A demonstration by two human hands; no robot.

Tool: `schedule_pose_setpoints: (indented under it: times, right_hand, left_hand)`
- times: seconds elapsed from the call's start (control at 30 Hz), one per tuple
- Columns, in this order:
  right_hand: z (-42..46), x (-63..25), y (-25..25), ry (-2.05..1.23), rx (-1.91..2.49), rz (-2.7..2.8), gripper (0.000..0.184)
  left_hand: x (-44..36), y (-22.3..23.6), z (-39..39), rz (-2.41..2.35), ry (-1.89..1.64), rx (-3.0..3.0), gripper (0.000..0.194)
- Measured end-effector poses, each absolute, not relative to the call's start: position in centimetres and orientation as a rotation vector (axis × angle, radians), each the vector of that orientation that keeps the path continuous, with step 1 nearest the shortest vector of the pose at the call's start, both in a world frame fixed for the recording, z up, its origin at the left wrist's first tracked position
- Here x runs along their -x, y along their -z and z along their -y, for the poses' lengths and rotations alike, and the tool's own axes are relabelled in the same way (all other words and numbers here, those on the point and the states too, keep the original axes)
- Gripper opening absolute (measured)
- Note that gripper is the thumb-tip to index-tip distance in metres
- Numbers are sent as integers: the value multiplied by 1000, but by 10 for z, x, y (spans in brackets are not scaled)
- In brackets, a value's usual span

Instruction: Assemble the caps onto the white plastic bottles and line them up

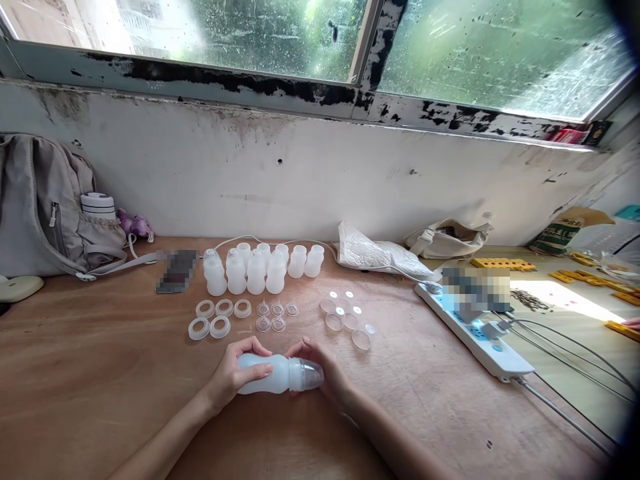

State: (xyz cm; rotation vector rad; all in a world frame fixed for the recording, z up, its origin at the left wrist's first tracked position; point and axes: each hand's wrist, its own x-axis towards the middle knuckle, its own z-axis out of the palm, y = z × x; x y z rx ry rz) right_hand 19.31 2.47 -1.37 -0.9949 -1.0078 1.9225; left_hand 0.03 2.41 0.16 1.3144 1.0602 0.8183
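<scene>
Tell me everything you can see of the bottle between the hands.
The bottle looks like frosted, whitish translucent plastic: a waisted body, a collar and a clear domed cap over its end. It lies sideways, cap toward the right. The left hand's grip closes on the base end; the right hand's grip curves around the cap end. Whether the tabletop supports it is unclear.

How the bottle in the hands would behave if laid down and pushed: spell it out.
The bottle would probably roll, since its body is round, though its waisted shape might make it swerve. It looks translucent and plastic, so it is likely light if empty; I can't tell whether it is. The smooth clear cap may feel slippery.
</scene>
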Motion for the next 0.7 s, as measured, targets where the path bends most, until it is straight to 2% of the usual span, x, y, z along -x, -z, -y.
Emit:
schedule_pose_setpoints:
  times: [0.23,0.7]
  right_hand:
    - [-24,-190,16,-1974,912,897,39]
    - [-20,-187,16,-1957,916,865,37]
  left_hand:
    - [-4,2,-22,-1031,-814,-1360,26]
    - [-19,2,-9,-1151,-968,-1324,33]
